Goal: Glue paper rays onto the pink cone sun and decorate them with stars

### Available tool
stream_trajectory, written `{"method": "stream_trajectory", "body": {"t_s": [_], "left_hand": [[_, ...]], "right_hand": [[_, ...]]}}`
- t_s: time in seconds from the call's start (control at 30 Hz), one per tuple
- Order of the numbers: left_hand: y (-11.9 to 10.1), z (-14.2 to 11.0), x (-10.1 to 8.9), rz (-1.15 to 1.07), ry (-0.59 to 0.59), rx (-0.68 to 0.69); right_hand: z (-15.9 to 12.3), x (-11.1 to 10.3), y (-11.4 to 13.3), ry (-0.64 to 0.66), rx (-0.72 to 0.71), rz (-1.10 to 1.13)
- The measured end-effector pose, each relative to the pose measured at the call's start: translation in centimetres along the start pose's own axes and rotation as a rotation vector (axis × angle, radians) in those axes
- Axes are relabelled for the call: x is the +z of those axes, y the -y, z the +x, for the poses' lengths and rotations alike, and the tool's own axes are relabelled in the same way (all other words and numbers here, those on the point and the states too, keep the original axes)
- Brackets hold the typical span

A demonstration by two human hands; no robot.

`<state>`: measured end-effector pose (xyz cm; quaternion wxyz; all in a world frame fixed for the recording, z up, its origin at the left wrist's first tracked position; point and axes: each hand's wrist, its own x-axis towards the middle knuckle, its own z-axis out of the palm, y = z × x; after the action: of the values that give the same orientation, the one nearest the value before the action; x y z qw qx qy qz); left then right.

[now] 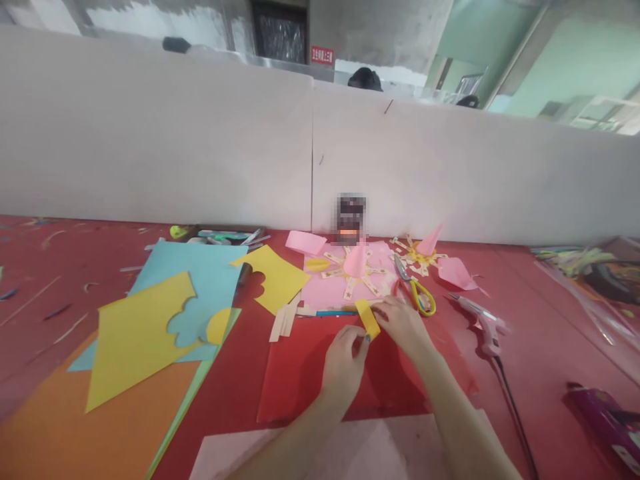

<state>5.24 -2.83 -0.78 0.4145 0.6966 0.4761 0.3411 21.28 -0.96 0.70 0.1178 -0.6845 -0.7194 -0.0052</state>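
Note:
A small yellow paper strip (pixel 367 317) stands between my two hands above a red sheet (pixel 305 373). My left hand (pixel 345 360) pinches its lower end between thumb and finger. My right hand (pixel 400 323) has its bent fingers closed at the strip's right edge; the fingertips are partly hidden. Just beyond lies a blue pen-like stick (pixel 336 313). Scissors (pixel 416 287) with yellow and red handles lie past my right hand. A pink paper cone (pixel 355 261) rises from a ring of patterned strips on a pink sheet (pixel 320 291).
A second pink cone (pixel 431 241) stands at the back right. A hot glue gun (pixel 485 323) with a trailing cord lies to the right, near a purple object (pixel 603 417). Cut yellow (pixel 130 340) and blue sheets (pixel 200 267) cover the left. A white partition (pixel 225 147) borders the back.

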Motion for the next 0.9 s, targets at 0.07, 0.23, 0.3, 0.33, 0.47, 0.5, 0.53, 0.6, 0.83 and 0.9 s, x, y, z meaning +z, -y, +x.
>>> {"method": "stream_trajectory", "body": {"t_s": [0.07,0.23,0.3,0.33,0.47,0.5,0.53,0.6,0.83,0.9], "left_hand": [[0.0,-0.1,0.1,-0.014,-0.002,0.001],[0.0,-0.2,0.1,-0.055,-0.006,0.003],[0.0,-0.3,0.0,-0.057,-0.010,0.008],[-0.1,-0.3,0.0,-0.054,-0.015,0.010],[-0.4,-0.2,-0.1,-0.050,-0.054,0.007],[-0.5,-0.2,-0.1,-0.062,-0.067,0.010],[-0.6,-0.2,-0.1,-0.081,-0.081,0.017],[-1.0,-0.3,-0.1,-0.125,-0.112,0.039],[-2.7,-0.7,-1.5,-0.246,0.191,0.146],[-3.2,-0.8,-2.1,-0.273,0.310,0.134]], "right_hand": [[0.1,0.0,0.2,-0.004,-0.016,0.007],[0.8,0.2,0.4,-0.015,-0.067,-0.072],[0.9,0.5,0.3,-0.031,-0.072,-0.083],[0.9,0.6,0.2,-0.046,-0.071,-0.085],[0.6,1.1,-0.2,-0.128,-0.069,-0.073],[0.5,1.1,-0.2,-0.137,-0.060,-0.071],[0.5,1.1,-0.2,-0.132,-0.048,-0.073],[0.6,0.9,0.0,-0.088,-0.020,-0.081],[0.2,0.5,-0.7,-0.163,0.090,0.090],[-0.3,0.0,-1.1,-0.227,0.191,0.140]]}}
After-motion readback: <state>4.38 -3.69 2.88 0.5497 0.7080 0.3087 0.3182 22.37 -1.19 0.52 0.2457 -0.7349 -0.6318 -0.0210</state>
